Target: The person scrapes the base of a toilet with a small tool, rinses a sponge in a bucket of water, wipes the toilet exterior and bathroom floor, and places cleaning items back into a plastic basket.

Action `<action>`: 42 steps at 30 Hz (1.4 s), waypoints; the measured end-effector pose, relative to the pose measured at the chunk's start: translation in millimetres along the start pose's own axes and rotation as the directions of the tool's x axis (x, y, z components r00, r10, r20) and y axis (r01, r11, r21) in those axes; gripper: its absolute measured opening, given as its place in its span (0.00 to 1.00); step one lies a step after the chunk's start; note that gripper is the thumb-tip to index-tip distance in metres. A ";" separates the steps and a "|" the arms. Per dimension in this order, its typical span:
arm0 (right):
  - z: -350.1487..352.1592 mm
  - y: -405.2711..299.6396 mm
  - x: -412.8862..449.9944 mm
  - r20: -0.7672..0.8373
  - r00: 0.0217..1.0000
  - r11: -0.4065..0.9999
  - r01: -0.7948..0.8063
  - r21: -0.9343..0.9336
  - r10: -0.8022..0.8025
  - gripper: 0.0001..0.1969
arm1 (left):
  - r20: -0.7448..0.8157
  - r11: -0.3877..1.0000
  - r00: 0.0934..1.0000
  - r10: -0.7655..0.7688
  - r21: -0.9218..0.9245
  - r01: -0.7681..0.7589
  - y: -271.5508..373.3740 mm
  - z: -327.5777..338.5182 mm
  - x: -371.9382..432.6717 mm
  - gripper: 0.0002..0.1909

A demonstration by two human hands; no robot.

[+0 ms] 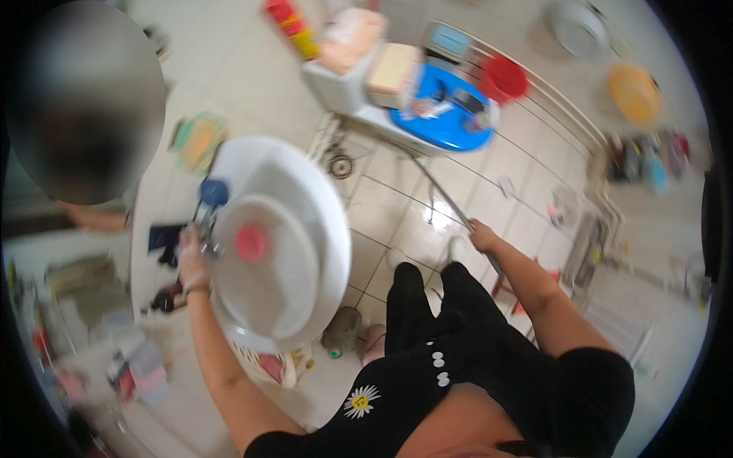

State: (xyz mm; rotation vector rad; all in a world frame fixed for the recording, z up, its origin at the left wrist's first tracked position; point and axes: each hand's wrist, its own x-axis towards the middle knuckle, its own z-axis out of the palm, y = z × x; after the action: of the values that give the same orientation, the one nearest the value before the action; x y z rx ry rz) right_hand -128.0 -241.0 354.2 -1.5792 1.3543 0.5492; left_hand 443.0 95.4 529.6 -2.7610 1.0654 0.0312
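Observation:
My left hand [193, 260], in what looks like a thin clear glove, is at the chrome faucet [211, 243] of a white washbasin [333, 229]. Blur hides whether its fingers grip it. In the washbasin sits a pale round basin [286, 286], with a pink round object [252, 241] inside near the faucet. My right hand [484, 236] is closed around a long grey pole [438, 186], held at a slant over the tiled floor. The pole's far end runs toward the toilet base, where I cannot make out its tip.
A toilet with a blue lid [452, 129] bears a phone and small items; tissue packs [395, 71] lie on its tank. Beside it stands a red bucket [504, 80]. A lidded grey-brown container [342, 332] and a basket [286, 366] are below the washbasin. Dark bottles [167, 297] line its left edge.

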 end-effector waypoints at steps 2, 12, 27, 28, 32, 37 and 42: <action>-13.6 -16.4 -13.5 0.047 0.998 0.998 -0.044 0.041 0.042 0.21 | -0.084 0.995 0.993 0.084 -0.055 -0.089 -25.1 1.7 18.2 0.28; -1.8 94.0 -59.0 -0.022 1.000 0.998 -0.008 0.056 0.009 0.24 | 0.149 0.737 0.988 -0.033 -0.664 0.125 -0.6 -15.3 29.5 0.29; -32.7 225.0 -37.5 -0.037 0.962 0.657 -0.157 0.737 0.271 0.16 | -0.193 0.436 0.977 -0.092 -0.890 -0.134 328.3 -87.8 -118.6 0.09; -41.1 236.4 -8.7 -0.093 0.957 0.686 -0.126 0.716 0.273 0.17 | -0.131 0.369 0.991 -0.013 -0.922 -0.117 357.3 -72.3 -127.9 0.08; -101.5 194.7 65.9 -0.045 0.982 0.564 -0.069 0.823 0.184 0.28 | -0.082 0.402 0.918 0.387 -0.881 -0.249 442.1 -46.3 -163.9 0.09; -139.7 209.9 150.6 -0.337 0.874 0.932 -0.290 0.217 0.350 0.29 | -0.076 0.424 0.800 0.595 -0.816 -0.393 487.7 -31.3 -181.4 0.09; -84.2 224.9 96.6 -0.293 0.911 0.931 -0.339 -0.135 0.289 0.31 | -0.015 0.472 0.824 0.566 -0.814 -0.339 479.4 -4.6 -183.3 0.09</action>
State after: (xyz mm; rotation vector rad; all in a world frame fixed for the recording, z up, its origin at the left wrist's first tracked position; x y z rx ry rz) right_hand -329.2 -347.4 231.0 -1.6339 1.8306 0.6892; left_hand -13.6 -132.0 472.3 -2.8415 2.0826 1.2087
